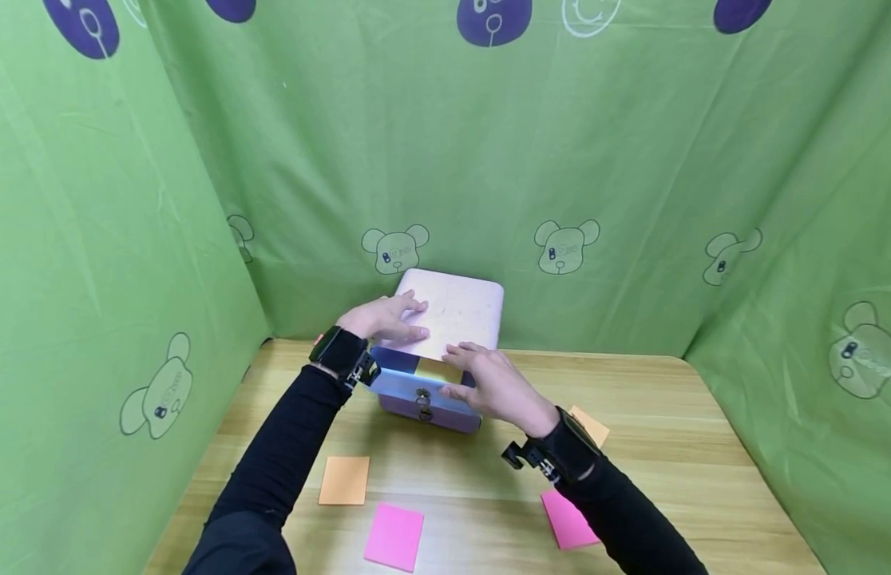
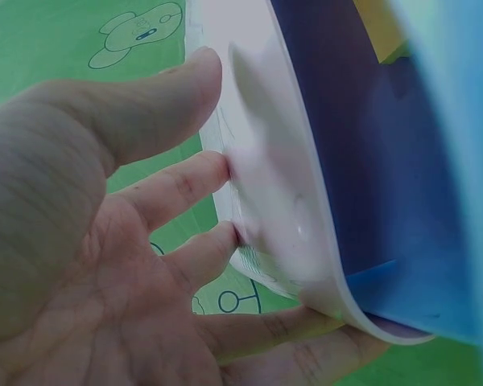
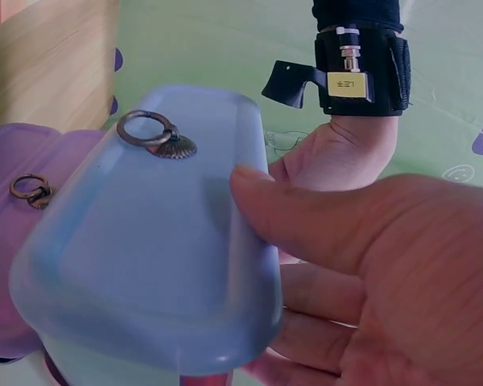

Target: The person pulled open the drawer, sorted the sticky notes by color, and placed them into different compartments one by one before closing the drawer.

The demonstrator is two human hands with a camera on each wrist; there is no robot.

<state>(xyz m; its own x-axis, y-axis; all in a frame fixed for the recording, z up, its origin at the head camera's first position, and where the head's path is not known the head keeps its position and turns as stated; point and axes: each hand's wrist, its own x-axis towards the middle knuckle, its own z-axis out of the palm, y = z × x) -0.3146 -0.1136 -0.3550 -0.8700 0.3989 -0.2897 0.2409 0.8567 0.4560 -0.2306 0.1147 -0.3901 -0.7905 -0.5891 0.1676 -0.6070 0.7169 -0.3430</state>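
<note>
A small chest of drawers with a pale pink top (image 1: 463,303) stands against the back curtain. Its blue upper drawer (image 1: 397,383) is pulled out, with a yellow object (image 1: 438,370) of unclear kind inside. Below it the purple drawer (image 1: 449,417) sits further back. Both have bronze ring pulls; the blue drawer's ring (image 3: 145,129) hangs free. My left hand (image 1: 384,319) rests spread on the left of the top, fingertips touching it. My right hand (image 1: 501,385) is at the front right corner, its thumb against the blue drawer's edge and its fingers extended toward the top.
Orange paper squares lie on the wooden table, one at front left (image 1: 344,481) and one behind the right wrist (image 1: 591,426). Pink squares lie at front (image 1: 394,537) and beside the right forearm (image 1: 566,521). Green bear-print curtain (image 1: 445,160) encloses the back and sides.
</note>
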